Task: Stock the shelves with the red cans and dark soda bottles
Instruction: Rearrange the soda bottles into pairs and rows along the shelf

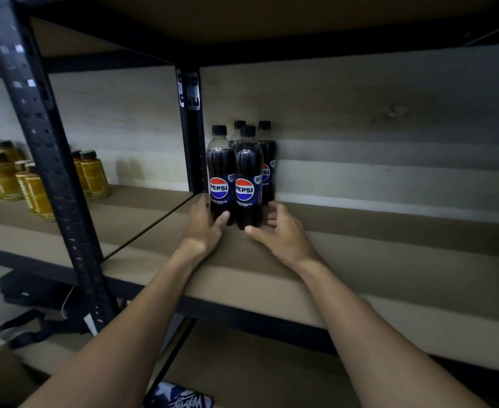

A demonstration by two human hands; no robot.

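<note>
Several dark Pepsi soda bottles with black caps stand in a tight cluster at the back left corner of the wooden shelf (360, 260), against the wall. The front left bottle (219, 172) and the front right bottle (248, 178) show their labels. My left hand (205, 228) rests on the shelf at the base of the front left bottle, thumb and fingers touching its sides. My right hand (277, 231) is at the base of the front right bottle, fingers spread, thumb touching its foot. No red cans are in view.
A black metal upright (45, 148) stands at the near left, and a second post (190, 128) at the back beside the bottles. Several amber bottles (36, 184) stand on the neighbouring shelf at left. A dark bag (33, 293) lies lower left. Bare shelf board stretches right of the bottles.
</note>
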